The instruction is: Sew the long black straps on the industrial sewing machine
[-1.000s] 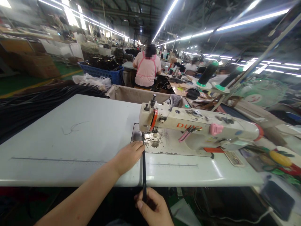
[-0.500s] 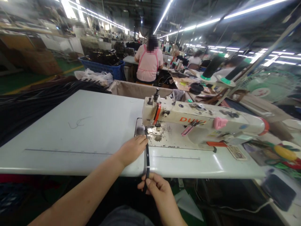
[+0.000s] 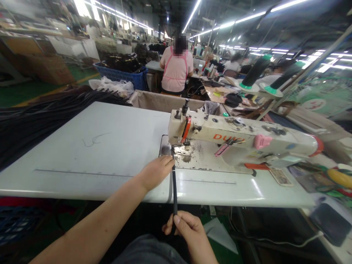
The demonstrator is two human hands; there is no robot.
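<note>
A narrow black strip [image 3: 175, 190] runs from beneath the sewing machine's [image 3: 203, 128] needle area, across the table's front edge and down toward my lap. Close in front of the presser foot, my left hand [image 3: 158, 171] rests on the table with its fingertips closed at the strip's left side; its thumb is hidden. Below the table edge, my right hand [image 3: 188, 228] pinches the strip between thumb and fingers. The length between the hands looks fairly straight.
Loose dark thread [image 3: 96, 140] lies on the white table [image 3: 63, 154]. Pink-handled snippers [image 3: 224, 147] hang on the machine. Many black strips [image 3: 55, 121] are heaped left. Behind stand a blue basket [image 3: 123, 77] and thread cones [image 3: 255, 71]; a person [image 3: 176, 69] sits facing away.
A pale mark on the strip has moved from the table edge up near my left hand. My right hand is slightly lower, and the view has shifted a little.
</note>
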